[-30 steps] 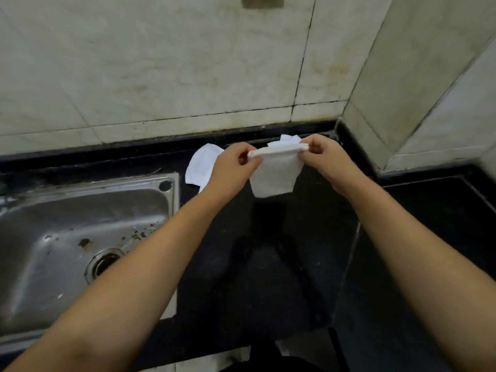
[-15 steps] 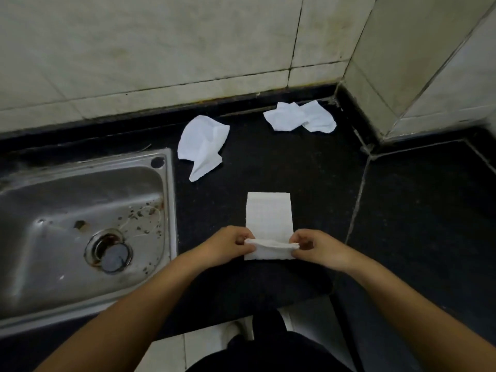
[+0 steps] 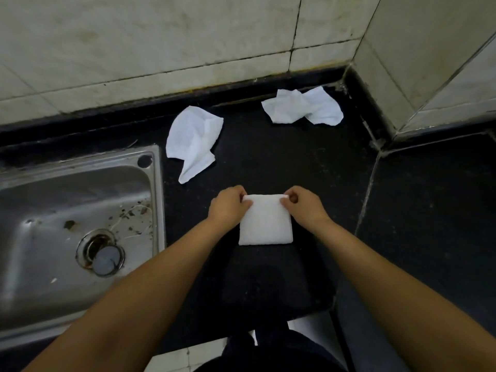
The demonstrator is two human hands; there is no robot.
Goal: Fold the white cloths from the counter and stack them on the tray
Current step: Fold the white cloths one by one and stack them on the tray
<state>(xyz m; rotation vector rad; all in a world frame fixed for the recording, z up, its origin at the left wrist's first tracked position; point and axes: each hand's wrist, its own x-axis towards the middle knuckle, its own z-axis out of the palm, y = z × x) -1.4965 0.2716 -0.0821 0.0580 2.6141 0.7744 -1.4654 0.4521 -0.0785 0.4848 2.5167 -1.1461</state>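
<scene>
A folded white cloth (image 3: pixel 265 222) lies flat on the black tabletop (image 3: pixel 295 162), a neat near-square close to the front edge. The left hand (image 3: pixel 228 206) pinches its far left corner, fingers curled over the edge, and the right hand (image 3: pixel 303 206) pinches the far right corner in the same way, a bit of fabric caught between thumb and finger; both forearms reach in from the bottom of the view. Two more white cloths sit unfolded farther back: a crumpled cloth (image 3: pixel 192 142) just beside the sink's (image 3: pixel 157 200) right rim, and a second crumpled cloth (image 3: pixel 303 107) near the back corner where the tiled wall (image 3: pixel 161 38) turns. They lie well apart from each other and from the folded one. The steel sink to the left has specks of debris in its basin and a round drain (image 3: pixel 103 259) with a plug in it. No tray shows in this view.
</scene>
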